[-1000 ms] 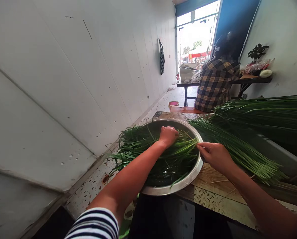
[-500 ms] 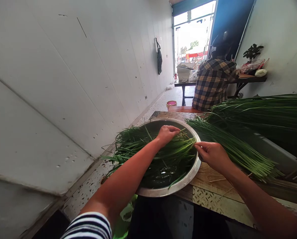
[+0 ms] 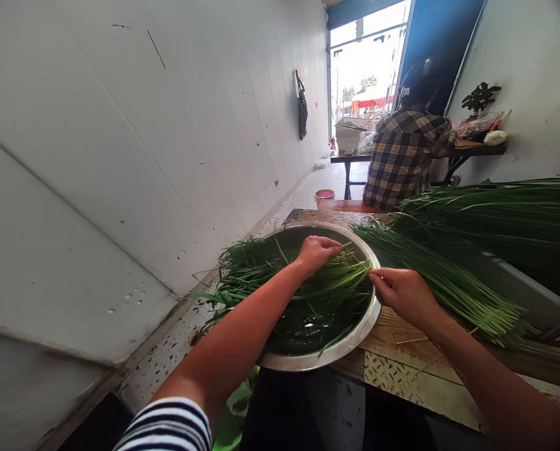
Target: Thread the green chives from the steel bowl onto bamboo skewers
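Note:
A wide metal basin [image 3: 373, 316] holds water and loose green garlic chives [image 3: 336, 279], whose leaves spill over its left side. My left hand [image 3: 318, 254] hangs above the basin, thumb and fingers pinched on thin chive stalks near their pale ends. At the right rim, my right hand [image 3: 404, 291] is closed in a pinch at the stalk ends of the same chives; its fingertips hide exactly what they grip. A bunch of chives [image 3: 449, 282] lies to the right of the basin, pale ends toward me.
The basin stands on a wooden table [image 3: 397, 322] with scattered straw-like bits. A bigger heap of chives [image 3: 505, 207] rests over a grey crate [image 3: 524, 275] at right. Ahead, a person in a plaid shirt [image 3: 397, 156] sits facing away. A white wall [image 3: 167, 156] runs along the left.
My hands keep nearly the same pinched pose over the basin. The whole view has shifted very slightly to the right.

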`<state>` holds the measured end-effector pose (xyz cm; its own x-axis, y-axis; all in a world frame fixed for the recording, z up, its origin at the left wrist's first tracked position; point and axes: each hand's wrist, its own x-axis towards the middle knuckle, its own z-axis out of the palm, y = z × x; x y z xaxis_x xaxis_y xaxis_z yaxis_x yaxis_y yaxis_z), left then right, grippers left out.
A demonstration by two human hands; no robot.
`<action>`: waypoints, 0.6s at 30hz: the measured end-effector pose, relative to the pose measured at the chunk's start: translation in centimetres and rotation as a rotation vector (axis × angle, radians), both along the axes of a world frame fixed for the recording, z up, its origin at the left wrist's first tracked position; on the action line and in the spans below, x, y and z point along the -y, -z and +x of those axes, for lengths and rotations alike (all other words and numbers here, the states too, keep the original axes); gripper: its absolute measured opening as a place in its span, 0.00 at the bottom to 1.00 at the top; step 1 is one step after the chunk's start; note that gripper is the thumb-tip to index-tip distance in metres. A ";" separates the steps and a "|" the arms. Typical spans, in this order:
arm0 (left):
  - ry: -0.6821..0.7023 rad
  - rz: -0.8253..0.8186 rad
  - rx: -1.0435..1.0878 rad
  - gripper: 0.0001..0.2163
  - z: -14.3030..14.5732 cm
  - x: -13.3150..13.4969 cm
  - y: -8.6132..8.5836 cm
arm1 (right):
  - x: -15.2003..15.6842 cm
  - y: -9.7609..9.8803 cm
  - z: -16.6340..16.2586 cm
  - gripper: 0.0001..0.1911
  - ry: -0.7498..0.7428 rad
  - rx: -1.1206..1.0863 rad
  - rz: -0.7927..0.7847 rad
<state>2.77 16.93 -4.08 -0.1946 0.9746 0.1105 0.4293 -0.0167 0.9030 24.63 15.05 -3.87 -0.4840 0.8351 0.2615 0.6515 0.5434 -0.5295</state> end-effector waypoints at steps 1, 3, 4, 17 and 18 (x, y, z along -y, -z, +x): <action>-0.002 0.001 -0.005 0.12 0.0 -0.1 0.1 | 0.0 0.0 0.0 0.19 -0.001 -0.002 0.005; -0.026 -0.003 -0.016 0.11 0.0 -0.2 0.1 | 0.0 0.2 0.0 0.18 -0.004 -0.015 0.021; -0.040 -0.008 -0.020 0.11 0.0 -0.2 0.2 | -0.1 0.3 0.0 0.18 -0.008 -0.022 0.031; -0.054 -0.012 -0.004 0.12 0.2 -0.1 0.1 | -0.1 0.2 0.0 0.18 -0.017 -0.028 0.023; -0.051 -0.013 -0.001 0.12 0.2 -0.1 0.1 | 0.0 0.2 0.0 0.19 -0.017 -0.026 0.018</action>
